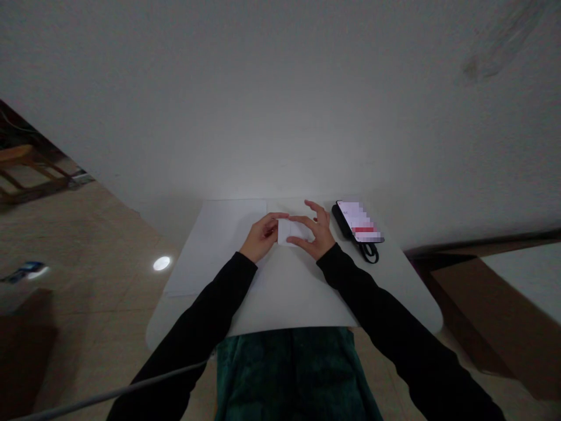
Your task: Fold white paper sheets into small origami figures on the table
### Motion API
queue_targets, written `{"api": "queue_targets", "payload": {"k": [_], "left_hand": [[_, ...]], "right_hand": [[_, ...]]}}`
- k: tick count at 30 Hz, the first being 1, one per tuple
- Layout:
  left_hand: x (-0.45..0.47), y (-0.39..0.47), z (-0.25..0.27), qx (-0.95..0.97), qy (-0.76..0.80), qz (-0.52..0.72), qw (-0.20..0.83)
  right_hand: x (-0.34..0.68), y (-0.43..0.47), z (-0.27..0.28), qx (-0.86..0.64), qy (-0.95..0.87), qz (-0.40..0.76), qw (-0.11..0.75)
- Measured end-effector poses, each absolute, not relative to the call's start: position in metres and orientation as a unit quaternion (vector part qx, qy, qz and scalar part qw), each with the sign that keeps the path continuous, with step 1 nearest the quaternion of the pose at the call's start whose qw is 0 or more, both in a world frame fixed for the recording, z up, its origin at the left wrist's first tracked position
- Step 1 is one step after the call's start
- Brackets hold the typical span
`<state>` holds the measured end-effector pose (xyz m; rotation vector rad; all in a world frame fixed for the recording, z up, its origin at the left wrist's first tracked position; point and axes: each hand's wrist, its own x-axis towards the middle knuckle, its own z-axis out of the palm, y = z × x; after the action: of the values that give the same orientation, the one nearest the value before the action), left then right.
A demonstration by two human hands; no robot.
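1. Left hand (262, 237): at the left edge of the small white paper (283, 231). Fingers bunched close together, pinching that edge; index runs out along the top. Thumb mostly hidden, so exact grip depth unclear.
2. Right hand (316, 231): thumb and index parted in a C. Thumb tip lies over the lower part of the paper, index tip at its top edge near the left index. Can't tell if they are pressing or just touching. At least one other finger is lifted clear, pointing up and away.
3. Small white paper: between the two hands, above the middle of the white counter (298, 292). Compact, roughly rectangular. Can't tell whether its underside touches the counter.
4. Large white sheet (210, 251): flat on the counter's left side, beside the left hand.
5. Phone (362, 222): right of the right hand, apart from it, screen lit, propped on a black object (341, 222). Black cord (370, 253) looped just below.
6. Counter's far edge sits by the wall (280, 117).
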<state>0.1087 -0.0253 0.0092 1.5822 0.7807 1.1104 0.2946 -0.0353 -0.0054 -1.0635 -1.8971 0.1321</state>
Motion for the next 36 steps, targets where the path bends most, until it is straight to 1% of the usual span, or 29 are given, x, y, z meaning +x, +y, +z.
{"api": "queue_targets", "payload": {"k": [3,5,7,10,13,18,22,25,29,33,36], "left_hand": [[0.105,-0.027,0.012,0.641,0.304,0.412,0.572],[0.103,-0.026,0.011,0.644,0.305,0.381,0.589],[0.102,-0.025,0.009,0.658,0.297,0.359,0.591],[0.104,-0.023,0.005,0.689,0.264,0.328,0.589],[0.106,-0.023,0.003,0.713,0.283,0.306,0.564],[0.106,-0.027,0.002,0.674,0.387,0.281,0.563],[0.109,-0.031,0.004,0.655,0.397,0.307,0.565],[0.112,-0.031,0.003,0.658,0.400,0.315,0.555],[0.114,-0.030,-0.002,0.673,0.410,0.328,0.521],[0.115,-0.029,-0.006,0.683,0.418,0.355,0.483],[0.116,-0.030,-0.006,0.706,0.403,0.363,0.456]], "right_hand": [[0.298,-0.036,0.000,-0.408,-0.801,-0.001,0.437],[0.298,-0.035,0.001,-0.361,-0.830,-0.014,0.424],[0.296,-0.035,0.000,-0.312,-0.854,-0.006,0.417],[0.291,-0.035,-0.003,-0.262,-0.874,0.052,0.407],[0.286,-0.039,-0.004,-0.260,-0.862,0.100,0.423],[0.281,-0.047,0.000,-0.282,-0.812,0.127,0.495],[0.280,-0.049,-0.002,-0.322,-0.799,0.139,0.489],[0.280,-0.046,-0.008,-0.358,-0.796,0.108,0.476],[0.280,-0.042,-0.015,-0.390,-0.792,0.012,0.469],[0.277,-0.044,-0.013,-0.373,-0.791,-0.074,0.479],[0.273,-0.045,-0.011,-0.354,-0.795,-0.102,0.481]]}}
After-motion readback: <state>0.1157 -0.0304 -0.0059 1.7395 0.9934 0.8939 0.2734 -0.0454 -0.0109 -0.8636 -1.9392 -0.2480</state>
